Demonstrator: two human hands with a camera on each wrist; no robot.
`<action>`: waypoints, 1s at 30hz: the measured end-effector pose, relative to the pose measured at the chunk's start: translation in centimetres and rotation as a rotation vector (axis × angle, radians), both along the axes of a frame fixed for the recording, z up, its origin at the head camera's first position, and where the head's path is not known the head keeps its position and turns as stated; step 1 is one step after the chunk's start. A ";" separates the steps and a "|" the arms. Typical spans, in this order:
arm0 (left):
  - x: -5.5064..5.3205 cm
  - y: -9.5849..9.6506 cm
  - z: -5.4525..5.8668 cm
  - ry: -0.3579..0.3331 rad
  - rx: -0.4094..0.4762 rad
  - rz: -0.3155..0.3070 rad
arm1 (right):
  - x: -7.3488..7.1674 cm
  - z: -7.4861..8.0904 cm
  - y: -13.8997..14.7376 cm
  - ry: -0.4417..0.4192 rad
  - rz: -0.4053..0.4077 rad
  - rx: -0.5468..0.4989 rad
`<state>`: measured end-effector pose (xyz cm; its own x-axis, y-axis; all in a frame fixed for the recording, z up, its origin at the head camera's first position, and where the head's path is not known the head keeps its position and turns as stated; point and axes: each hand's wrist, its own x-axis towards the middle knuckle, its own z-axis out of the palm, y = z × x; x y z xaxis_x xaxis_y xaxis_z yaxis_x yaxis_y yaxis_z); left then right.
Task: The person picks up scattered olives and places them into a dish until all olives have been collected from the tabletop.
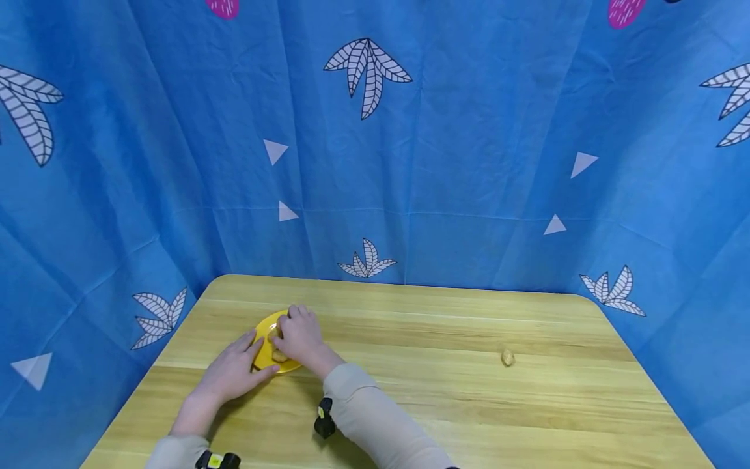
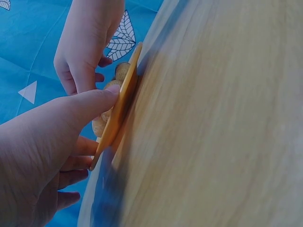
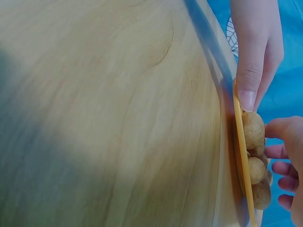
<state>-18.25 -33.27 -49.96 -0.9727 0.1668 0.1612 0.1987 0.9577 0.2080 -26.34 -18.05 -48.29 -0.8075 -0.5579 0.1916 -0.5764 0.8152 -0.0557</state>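
Note:
A small yellow plate (image 1: 265, 362) lies on the table's left side and bears several round, brown, nut-like pieces (image 3: 256, 170). My left hand (image 1: 232, 370) holds the plate by its rim, its thumb (image 2: 107, 96) across the edge on the near side. Over the pieces, my right hand (image 1: 301, 333) reaches in from the right with bent fingers. In the right wrist view its fingertips (image 3: 274, 126) come right up to the pile. Whether they pinch a piece is hidden.
One more tan, nut-like piece (image 1: 507, 357) lies alone on the right part of the wooden table (image 1: 422, 365). Behind and beside the table hangs a blue curtain (image 1: 469, 163) with white leaf prints. Each wrist wears a small black camera (image 1: 325, 418).

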 end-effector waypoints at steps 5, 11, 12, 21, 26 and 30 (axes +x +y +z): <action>0.0 0.0 0.1 0.002 0.002 -0.002 | -0.1 -0.1 0.4 -0.011 -0.006 -0.026; 0.0 0.1 0.1 -0.004 0.009 0.000 | -0.1 0.1 1.3 0.006 -0.003 -0.035; 0.0 0.0 0.1 -0.005 0.010 0.001 | -0.1 0.1 1.5 0.011 0.002 -0.038; -0.1 -0.1 0.0 -0.029 0.004 0.014 | -0.7 0.0 3.7 0.091 0.065 -0.082; 0.0 0.2 0.2 -0.039 0.006 0.017 | -0.7 0.1 5.7 0.094 0.092 -0.097; 0.0 0.2 0.1 -0.047 0.007 0.024 | -0.6 0.3 7.4 0.107 0.114 -0.112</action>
